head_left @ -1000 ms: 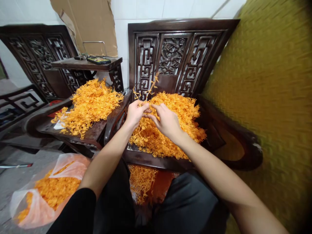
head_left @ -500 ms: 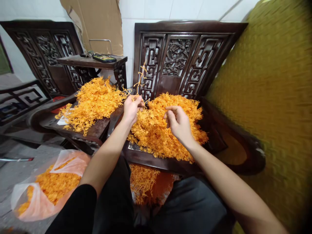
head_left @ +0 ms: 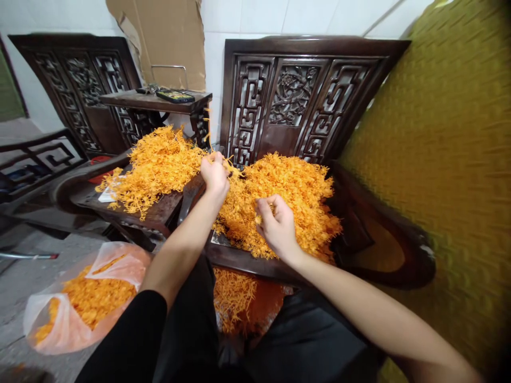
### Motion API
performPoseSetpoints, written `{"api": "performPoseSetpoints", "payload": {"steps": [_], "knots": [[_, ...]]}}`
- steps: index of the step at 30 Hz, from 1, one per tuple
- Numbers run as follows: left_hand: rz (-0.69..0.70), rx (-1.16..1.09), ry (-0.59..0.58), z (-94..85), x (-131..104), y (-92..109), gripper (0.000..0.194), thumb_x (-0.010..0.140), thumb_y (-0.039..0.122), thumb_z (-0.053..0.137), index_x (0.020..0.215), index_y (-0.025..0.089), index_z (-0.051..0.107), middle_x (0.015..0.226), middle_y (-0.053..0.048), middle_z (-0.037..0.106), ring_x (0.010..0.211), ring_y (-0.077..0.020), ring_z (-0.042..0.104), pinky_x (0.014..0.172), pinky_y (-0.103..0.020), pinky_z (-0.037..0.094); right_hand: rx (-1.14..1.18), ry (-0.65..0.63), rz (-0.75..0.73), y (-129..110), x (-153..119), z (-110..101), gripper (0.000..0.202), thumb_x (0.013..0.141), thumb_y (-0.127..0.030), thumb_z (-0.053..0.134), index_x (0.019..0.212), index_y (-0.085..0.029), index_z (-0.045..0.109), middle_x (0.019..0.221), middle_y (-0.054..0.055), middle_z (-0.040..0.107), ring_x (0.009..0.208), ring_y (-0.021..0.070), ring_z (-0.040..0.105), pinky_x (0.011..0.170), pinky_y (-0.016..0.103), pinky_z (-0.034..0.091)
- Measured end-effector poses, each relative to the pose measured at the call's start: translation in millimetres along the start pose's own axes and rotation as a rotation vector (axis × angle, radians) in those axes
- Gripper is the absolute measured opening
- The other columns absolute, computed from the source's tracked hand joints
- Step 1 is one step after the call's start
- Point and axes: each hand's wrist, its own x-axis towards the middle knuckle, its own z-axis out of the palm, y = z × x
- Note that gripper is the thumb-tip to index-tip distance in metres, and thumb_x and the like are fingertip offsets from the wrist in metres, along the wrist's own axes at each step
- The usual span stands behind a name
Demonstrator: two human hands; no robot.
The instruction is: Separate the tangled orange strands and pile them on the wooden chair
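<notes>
My left hand (head_left: pixel 215 173) is closed round a thin orange plastic sprig (head_left: pixel 209 133), whose stalk rises above the fist with short side twigs. Further orange twigs stick out to the right of its fingers. My right hand (head_left: pixel 277 223) is held in a pinch in front of the large heap of orange plastic sprigs (head_left: pixel 295 181) on the dark wooden chair. A small orange piece (head_left: pixel 258 218) shows at its fingertips; its exact shape is too small to make out. The two hands are apart, the left one higher and nearer the second heap (head_left: pixel 159 165).
A clear plastic bag (head_left: pixel 51 340) of small orange pieces lies on the floor at left. Below the seat, between my knees, are more orange sprigs (head_left: pixel 233 298). A phone (head_left: pixel 174 96) rests on the small side table (head_left: pixel 143 102). A yellow woven-textured surface (head_left: pixel 435 159) stands at right.
My right hand has moved left and down, and an orange piece now shows at its fingertips. My left hand has turned, and the sprig in it has swung left.
</notes>
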Motion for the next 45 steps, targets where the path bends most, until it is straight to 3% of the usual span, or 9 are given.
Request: {"api": "performPoseSetpoints", "payload": {"steps": [5, 11, 16, 21, 25, 31, 35, 39, 45], "knots": [[0.158, 0.085, -0.117, -5.1, 0.8, 5.4, 0.031, 0.092, 0.042, 0.075, 0.090, 0.023, 0.050, 0.064, 0.007, 0.053, 0.053, -0.0075, 0.050, 0.053, -0.019, 0.037, 0.047, -0.153, 0.124, -8.5, 8.3, -11.7, 0.051, 0.078, -0.063, 0.081, 0.091, -0.020, 0.059, 0.093, 0.003, 0.064, 0.055, 0.0086, 0.055, 0.040, 0.024, 0.048], [0.272, 0.170, -0.154, -6.2, -19.9, 6.2, 0.019, 0.095, 0.035, 0.071, 0.092, 0.024, 0.056, 0.068, 0.004, 0.056, 0.061, -0.0105, 0.056, 0.064, -0.022, 0.045, 0.369, -0.144, 0.397, -15.3, 24.9, -6.7, 0.049, 0.071, -0.041, 0.092, 0.103, -0.015, 0.065, 0.073, -0.003, 0.056, 0.058, 0.0041, 0.043, 0.040, 0.010, 0.027], [0.429, 0.315, -0.203, -9.8, -30.9, 10.8, 0.012, 0.095, 0.027, 0.069, 0.088, 0.024, 0.060, 0.078, -0.001, 0.060, 0.086, -0.0159, 0.066, 0.087, -0.028, 0.053, 0.455, -0.258, 0.628, -24.8, 27.4, 5.3, 0.057, 0.086, -0.074, 0.067, 0.094, -0.019, 0.055, 0.057, -0.009, 0.033, 0.046, 0.0039, 0.020, 0.037, 0.015, 0.012], [0.531, 0.416, -0.343, -17.8, -37.5, 8.8, 0.015, 0.089, 0.020, 0.073, 0.080, 0.023, 0.062, 0.094, -0.007, 0.067, 0.115, -0.0229, 0.064, 0.110, -0.039, 0.049, 0.326, -0.307, 0.531, -24.8, 31.3, 13.2, 0.068, 0.079, -0.088, 0.061, 0.086, -0.020, 0.054, 0.055, -0.008, 0.034, 0.043, 0.0035, 0.023, 0.038, 0.017, 0.013], [0.495, 0.403, -0.266, -11.8, -35.4, 10.9, 0.013, 0.088, 0.017, 0.074, 0.084, 0.022, 0.063, 0.096, -0.006, 0.067, 0.107, -0.0205, 0.066, 0.098, -0.032, 0.053, 0.224, -0.312, 0.302, -18.3, 17.4, 14.5, 0.059, 0.080, -0.074, 0.073, 0.073, -0.019, 0.054, 0.047, -0.009, 0.036, 0.039, 0.0043, 0.028, 0.037, 0.018, 0.023], [0.110, 0.089, -0.090, 5.9, -7.2, 31.9, 0.024, 0.094, 0.035, 0.073, 0.093, 0.023, 0.053, 0.080, 0.002, 0.057, 0.065, -0.0088, 0.056, 0.052, -0.020, 0.039, 0.121, -0.754, 0.336, -12.9, -11.9, 8.3, 0.054, 0.092, -0.068, 0.064, 0.075, -0.017, 0.058, 0.049, -0.009, 0.041, 0.037, 0.0046, 0.036, 0.036, 0.018, 0.037], [-0.137, -0.087, -0.336, 1.0, -2.4, 45.9, 0.027, 0.096, 0.032, 0.071, 0.081, 0.021, 0.052, 0.080, 0.000, 0.057, 0.055, -0.0056, 0.044, 0.044, -0.022, 0.031, 0.268, -0.605, 0.421, -11.0, 15.6, -11.4, 0.047, 0.087, -0.061, 0.074, 0.095, -0.016, 0.064, 0.053, -0.011, 0.044, 0.035, 0.0068, 0.042, 0.038, 0.025, 0.052], [-0.194, -0.129, -0.431, -6.0, -6.5, 48.3, 0.027, 0.101, 0.027, 0.061, 0.077, 0.020, 0.051, 0.084, -0.003, 0.059, 0.052, -0.0041, 0.037, 0.041, -0.022, 0.026, 0.264, -0.433, 0.397, -13.6, 43.2, -32.5, 0.048, 0.082, -0.045, 0.083, 0.117, -0.015, 0.069, 0.086, 0.004, 0.069, 0.060, 0.0115, 0.066, 0.035, 0.017, 0.042], [-0.225, -0.128, -0.405, -7.1, -9.5, 42.9, 0.028, 0.100, 0.029, 0.063, 0.077, 0.020, 0.050, 0.083, 0.000, 0.058, 0.049, -0.0027, 0.032, 0.040, -0.022, 0.025, 0.135, -0.100, 0.127, -10.4, 59.4, -35.7, 0.048, 0.087, -0.050, 0.076, 0.123, -0.019, 0.071, 0.072, -0.004, 0.054, 0.048, 0.0038, 0.031, 0.039, 0.017, 0.020]]}}
